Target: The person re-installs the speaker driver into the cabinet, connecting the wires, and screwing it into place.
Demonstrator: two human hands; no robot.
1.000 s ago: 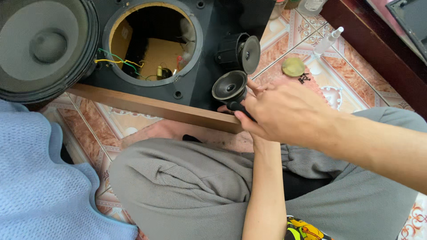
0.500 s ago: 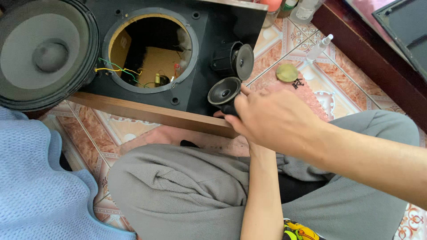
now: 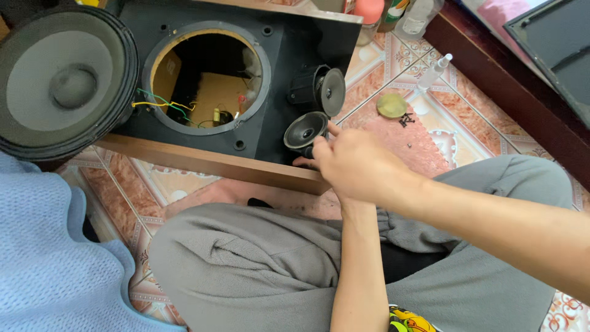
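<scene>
A black speaker cabinet (image 3: 289, 43) lies face up on the tiled floor, with coloured wires (image 3: 166, 106) inside its big round opening. The removed large woofer (image 3: 64, 86) leans at its left. Two small black cone speakers sit at the cabinet's right side, the upper one (image 3: 319, 91) standing on edge. My right hand (image 3: 359, 163) grips the back of the lower small speaker (image 3: 305, 130) at the cabinet's wooden front edge. My left hand (image 3: 302, 162) is under the right hand; only its fingertips show beside that speaker. I sit with grey trousers close to the cabinet.
A round yellowish lid (image 3: 391, 105) and small dark screws (image 3: 405, 120) lie on the tiles to the right. Plastic bottles (image 3: 433, 72) stand near a dark wooden piece of furniture (image 3: 510, 92). A light blue cloth (image 3: 43, 246) fills the lower left.
The view has shifted, so the cabinet and woofer sit lower in frame. My right hand has stayed on the lower small speaker, barely moving against the cabinet.
</scene>
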